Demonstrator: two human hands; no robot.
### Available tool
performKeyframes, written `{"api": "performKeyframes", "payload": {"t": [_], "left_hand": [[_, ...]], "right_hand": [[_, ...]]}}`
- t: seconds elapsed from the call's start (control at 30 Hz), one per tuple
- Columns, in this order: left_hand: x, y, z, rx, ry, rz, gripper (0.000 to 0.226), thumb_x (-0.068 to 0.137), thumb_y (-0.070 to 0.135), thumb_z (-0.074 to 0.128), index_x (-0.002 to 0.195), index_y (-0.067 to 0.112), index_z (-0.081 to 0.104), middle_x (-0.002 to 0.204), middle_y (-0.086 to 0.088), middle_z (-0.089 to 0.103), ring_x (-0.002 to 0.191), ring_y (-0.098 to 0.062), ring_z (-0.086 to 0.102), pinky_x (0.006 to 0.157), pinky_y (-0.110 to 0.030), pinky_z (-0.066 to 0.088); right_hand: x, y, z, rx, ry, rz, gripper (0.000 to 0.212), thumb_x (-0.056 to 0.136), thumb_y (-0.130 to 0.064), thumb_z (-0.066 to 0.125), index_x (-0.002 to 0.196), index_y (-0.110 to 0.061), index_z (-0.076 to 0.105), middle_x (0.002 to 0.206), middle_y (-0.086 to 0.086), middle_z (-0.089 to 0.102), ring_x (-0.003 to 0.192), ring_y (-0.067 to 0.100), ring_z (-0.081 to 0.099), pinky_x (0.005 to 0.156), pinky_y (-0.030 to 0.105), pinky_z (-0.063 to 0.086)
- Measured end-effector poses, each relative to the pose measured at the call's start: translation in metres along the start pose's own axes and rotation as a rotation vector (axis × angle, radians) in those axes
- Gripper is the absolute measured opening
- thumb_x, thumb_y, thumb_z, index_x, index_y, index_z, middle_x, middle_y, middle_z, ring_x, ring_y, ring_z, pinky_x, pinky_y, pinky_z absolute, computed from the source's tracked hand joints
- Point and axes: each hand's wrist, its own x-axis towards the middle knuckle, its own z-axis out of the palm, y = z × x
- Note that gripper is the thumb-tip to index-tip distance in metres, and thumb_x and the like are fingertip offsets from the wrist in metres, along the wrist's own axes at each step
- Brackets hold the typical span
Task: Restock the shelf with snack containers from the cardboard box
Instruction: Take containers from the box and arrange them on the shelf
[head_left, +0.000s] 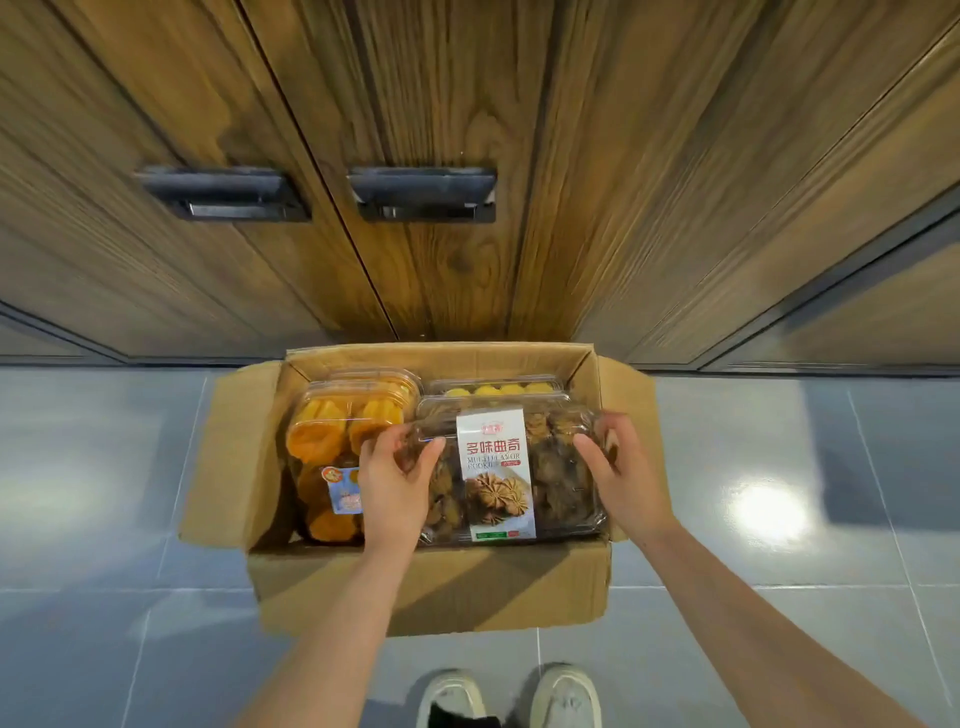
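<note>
Cookie tub sits clamped between left hand and right hand over the box; its slick plastic could slip.

We cannot see the shelf at all; the wooden doors run past the top edge; the small print on the cookie container label blurs; our hands cover both its ends; containers behind it show only as slivers; the box floor stays hidden; our shoes are cut by the bottom edge.
</note>
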Motion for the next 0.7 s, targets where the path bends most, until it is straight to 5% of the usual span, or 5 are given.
{"api": "performKeyframes", "payload": {"t": [0.17,0.33,0.43,0.53,0.7], "left_hand": [[-0.017,0.082,-0.061,0.012,0.035,0.073,0.037,0.081,0.04,0.066,0.105,0.011,0.066,0.101,-0.003,0.067,0.098,-0.019,0.059,0.08,-0.023,0.04],[-0.061,0.193,-0.144,-0.059,-0.021,0.084,0.028,0.081,0.04,0.067,0.06,0.024,0.055,0.062,0.01,0.056,0.068,-0.013,0.055,0.064,-0.024,0.035],[-0.083,0.244,-0.188,-0.219,-0.193,-0.017,0.035,0.069,0.055,0.07,0.098,0.036,0.066,0.107,0.006,0.065,0.102,-0.013,0.058,0.092,-0.034,0.049],[-0.112,0.296,-0.225,-0.321,-0.405,0.005,0.063,0.082,0.026,0.068,0.137,0.034,0.039,0.13,0.012,0.045,0.122,-0.008,0.04,0.106,-0.035,0.036],[-0.141,0.369,-0.269,-0.314,-0.476,0.184,0.073,0.084,0.014,0.065,0.145,0.025,0.025,0.144,0.003,0.042,0.132,-0.015,0.04,0.109,-0.031,0.032]], "right_hand": [[-0.03,-0.07,-0.05,0.265,-0.041,0.124,0.024,0.089,-0.032,0.056,0.098,-0.024,0.036,0.097,-0.004,0.051,0.097,0.015,0.054,0.08,0.032,0.048],[-0.09,-0.175,-0.131,0.558,-0.002,0.258,0.038,0.086,-0.023,0.063,0.116,-0.014,0.041,0.102,0.0,0.057,0.085,0.004,0.057,0.053,0.007,0.047],[-0.118,-0.226,-0.184,0.637,0.022,0.298,0.031,0.087,-0.028,0.061,0.112,-0.023,0.045,0.099,-0.004,0.061,0.083,0.003,0.058,0.06,0.018,0.046],[-0.145,-0.264,-0.228,0.66,0.045,0.29,0.033,0.087,-0.034,0.058,0.115,-0.025,0.043,0.095,-0.005,0.059,0.083,0.004,0.055,0.061,0.021,0.041],[-0.179,-0.32,-0.289,0.641,0.121,0.247,0.041,0.09,-0.043,0.05,0.122,-0.019,0.046,0.112,0.008,0.054,0.094,0.02,0.054,0.066,0.029,0.042]]}}
